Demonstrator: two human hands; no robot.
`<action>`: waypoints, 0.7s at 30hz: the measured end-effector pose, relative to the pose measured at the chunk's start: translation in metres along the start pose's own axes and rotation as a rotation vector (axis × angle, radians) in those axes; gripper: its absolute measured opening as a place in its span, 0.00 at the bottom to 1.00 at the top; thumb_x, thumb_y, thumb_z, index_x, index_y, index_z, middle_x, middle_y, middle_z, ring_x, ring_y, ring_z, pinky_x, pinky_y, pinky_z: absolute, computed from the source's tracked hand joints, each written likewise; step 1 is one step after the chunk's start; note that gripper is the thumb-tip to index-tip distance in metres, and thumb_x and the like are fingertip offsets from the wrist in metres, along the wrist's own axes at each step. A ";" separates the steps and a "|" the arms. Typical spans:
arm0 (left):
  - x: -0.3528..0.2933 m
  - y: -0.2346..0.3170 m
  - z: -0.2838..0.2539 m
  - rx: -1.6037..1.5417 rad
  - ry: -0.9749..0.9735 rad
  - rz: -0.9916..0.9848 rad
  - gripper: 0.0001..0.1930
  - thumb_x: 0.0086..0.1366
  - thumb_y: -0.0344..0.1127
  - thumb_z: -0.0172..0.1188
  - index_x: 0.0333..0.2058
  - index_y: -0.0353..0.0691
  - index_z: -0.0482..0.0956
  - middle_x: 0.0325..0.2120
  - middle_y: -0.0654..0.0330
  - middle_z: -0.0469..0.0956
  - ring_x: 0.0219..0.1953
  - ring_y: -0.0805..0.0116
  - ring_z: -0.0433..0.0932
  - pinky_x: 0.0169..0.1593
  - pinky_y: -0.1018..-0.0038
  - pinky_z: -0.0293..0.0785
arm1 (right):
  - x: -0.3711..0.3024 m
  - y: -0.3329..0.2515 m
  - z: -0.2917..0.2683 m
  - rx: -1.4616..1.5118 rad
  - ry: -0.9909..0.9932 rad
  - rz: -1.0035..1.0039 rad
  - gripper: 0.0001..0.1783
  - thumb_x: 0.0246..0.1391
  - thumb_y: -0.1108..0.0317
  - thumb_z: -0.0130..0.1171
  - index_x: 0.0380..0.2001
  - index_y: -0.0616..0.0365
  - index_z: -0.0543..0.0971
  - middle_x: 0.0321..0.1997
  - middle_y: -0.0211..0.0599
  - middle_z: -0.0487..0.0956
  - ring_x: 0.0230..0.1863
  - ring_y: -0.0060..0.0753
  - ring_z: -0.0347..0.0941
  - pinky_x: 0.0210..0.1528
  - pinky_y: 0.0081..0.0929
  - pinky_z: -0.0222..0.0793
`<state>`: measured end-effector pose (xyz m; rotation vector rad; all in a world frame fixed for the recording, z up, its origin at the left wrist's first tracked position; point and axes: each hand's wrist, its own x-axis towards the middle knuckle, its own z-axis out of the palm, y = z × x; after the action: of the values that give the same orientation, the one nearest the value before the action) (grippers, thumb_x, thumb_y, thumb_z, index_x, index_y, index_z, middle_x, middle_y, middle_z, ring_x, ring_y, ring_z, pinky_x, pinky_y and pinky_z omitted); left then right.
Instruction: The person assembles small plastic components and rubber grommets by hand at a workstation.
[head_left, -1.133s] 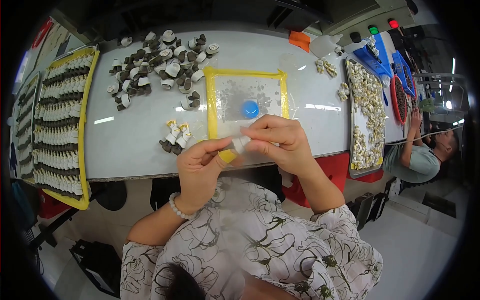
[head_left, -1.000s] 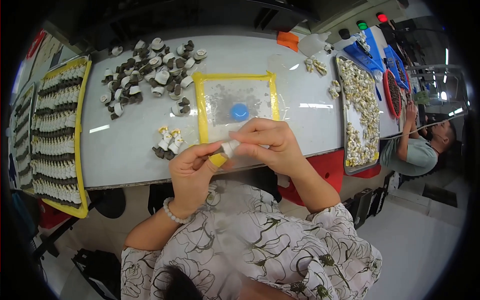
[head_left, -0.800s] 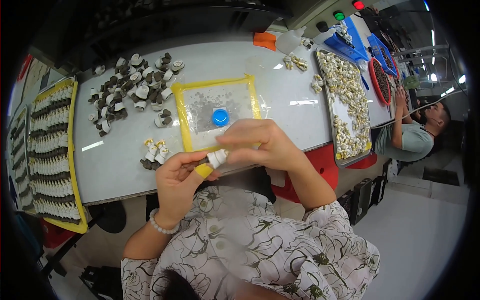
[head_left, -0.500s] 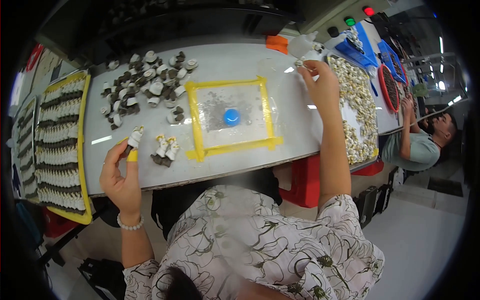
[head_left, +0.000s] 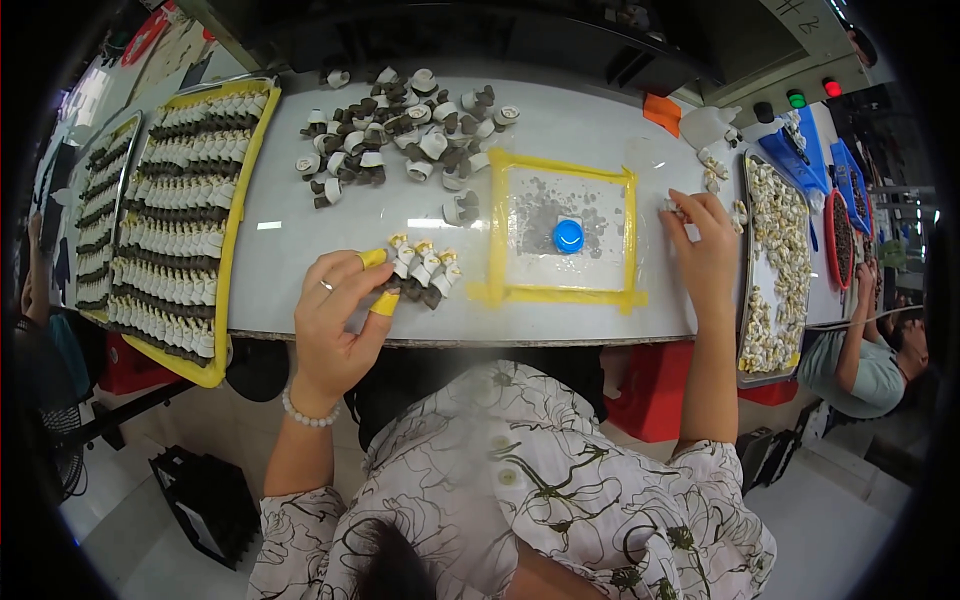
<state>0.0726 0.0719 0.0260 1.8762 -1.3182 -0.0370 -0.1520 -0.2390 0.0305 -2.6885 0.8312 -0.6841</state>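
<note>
My left hand [head_left: 340, 310], with yellow covers on thumb and forefinger, pinches a small white figurine [head_left: 401, 256] with a dark base. That piece stands at the left end of a short row, against two like figurines [head_left: 443, 277]. On the right, my right hand [head_left: 708, 245] has its fingertips closed on a small whitish piece [head_left: 674, 210], partly hidden by the fingers. Between the hands a blue round cap [head_left: 568, 236] sits on a wet-looking clear sheet [head_left: 540, 272] framed with yellow tape.
Loose white-and-dark bodies [head_left: 432, 145] lie heaped at the back. Yellow-rimmed tray [head_left: 222, 330] at left holds rows of figurines. On the right are a tray [head_left: 743, 340] of small whitish pieces, blue bins [head_left: 800, 170], a clear bottle [head_left: 707, 127] and a co-worker [head_left: 860, 360].
My left hand has brought its figurine right, up against the two standing ones. My right hand has come back nearer with a small piece. The view has shifted left.
</note>
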 end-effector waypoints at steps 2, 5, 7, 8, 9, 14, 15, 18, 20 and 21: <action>0.006 0.001 -0.001 -0.065 0.048 -0.009 0.15 0.46 0.21 0.58 0.36 0.32 0.77 0.32 0.54 0.77 0.36 0.59 0.73 0.42 0.72 0.70 | -0.011 -0.007 0.002 -0.054 0.003 -0.017 0.14 0.44 0.74 0.62 0.38 0.60 0.79 0.31 0.37 0.75 0.30 0.35 0.72 0.33 0.28 0.68; 0.027 0.011 0.006 -0.021 0.092 -0.052 0.15 0.46 0.24 0.60 0.36 0.32 0.77 0.31 0.54 0.75 0.35 0.59 0.72 0.39 0.70 0.70 | -0.019 -0.016 0.001 -0.056 0.018 -0.094 0.15 0.44 0.74 0.62 0.39 0.59 0.79 0.34 0.36 0.75 0.32 0.36 0.72 0.33 0.29 0.68; 0.047 0.020 0.014 0.012 0.017 -0.051 0.15 0.46 0.26 0.61 0.37 0.32 0.76 0.31 0.53 0.75 0.35 0.59 0.72 0.39 0.69 0.70 | -0.021 -0.019 0.000 -0.077 0.010 -0.193 0.15 0.44 0.73 0.62 0.40 0.58 0.79 0.34 0.36 0.76 0.33 0.38 0.71 0.34 0.30 0.68; 0.055 0.024 0.019 0.052 -0.056 -0.053 0.16 0.46 0.27 0.61 0.37 0.32 0.76 0.31 0.52 0.74 0.35 0.58 0.72 0.38 0.68 0.70 | -0.021 -0.021 0.000 -0.083 0.011 -0.194 0.15 0.44 0.73 0.62 0.40 0.58 0.79 0.34 0.36 0.76 0.33 0.38 0.71 0.34 0.30 0.68; 0.061 0.026 0.025 0.046 -0.053 -0.049 0.16 0.46 0.27 0.61 0.37 0.32 0.76 0.31 0.52 0.74 0.35 0.58 0.72 0.38 0.68 0.70 | -0.022 -0.023 0.001 -0.073 0.014 -0.214 0.15 0.44 0.74 0.62 0.40 0.58 0.79 0.34 0.35 0.76 0.33 0.38 0.71 0.34 0.31 0.68; 0.081 0.030 0.047 0.336 -0.309 -0.051 0.13 0.48 0.29 0.60 0.34 0.32 0.73 0.31 0.50 0.75 0.36 0.54 0.73 0.36 0.66 0.71 | -0.029 -0.026 0.007 -0.025 0.057 -0.272 0.15 0.42 0.75 0.62 0.38 0.58 0.79 0.32 0.36 0.77 0.33 0.38 0.72 0.34 0.32 0.68; 0.083 0.031 0.048 0.324 -0.311 -0.040 0.13 0.48 0.29 0.60 0.34 0.32 0.73 0.31 0.50 0.75 0.36 0.54 0.73 0.36 0.66 0.71 | -0.028 -0.031 0.005 -0.022 0.066 -0.283 0.15 0.41 0.76 0.61 0.37 0.60 0.79 0.31 0.36 0.78 0.32 0.38 0.72 0.34 0.32 0.68; 0.088 0.030 0.047 0.369 -0.369 -0.077 0.12 0.47 0.28 0.59 0.33 0.33 0.71 0.29 0.50 0.75 0.35 0.54 0.73 0.36 0.66 0.70 | -0.031 -0.028 0.004 0.015 0.031 -0.283 0.13 0.41 0.76 0.61 0.35 0.60 0.79 0.31 0.36 0.78 0.32 0.37 0.72 0.34 0.32 0.68; 0.090 0.030 0.042 0.208 -0.363 -0.168 0.13 0.47 0.26 0.58 0.34 0.33 0.71 0.27 0.50 0.74 0.30 0.54 0.73 0.34 0.68 0.70 | -0.032 -0.028 0.004 0.036 0.025 -0.257 0.11 0.42 0.76 0.61 0.34 0.60 0.79 0.31 0.37 0.78 0.31 0.37 0.73 0.33 0.32 0.68; 0.088 0.030 0.039 0.091 -0.315 -0.149 0.11 0.50 0.25 0.56 0.35 0.33 0.70 0.27 0.53 0.75 0.26 0.63 0.74 0.31 0.73 0.70 | -0.031 -0.030 0.003 0.103 0.029 -0.176 0.11 0.42 0.76 0.61 0.33 0.59 0.79 0.31 0.37 0.78 0.31 0.38 0.73 0.33 0.32 0.69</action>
<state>0.0717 -0.0251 0.0549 2.1061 -1.4036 -0.3687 -0.1590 -0.1968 0.0269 -2.6855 0.5543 -0.7841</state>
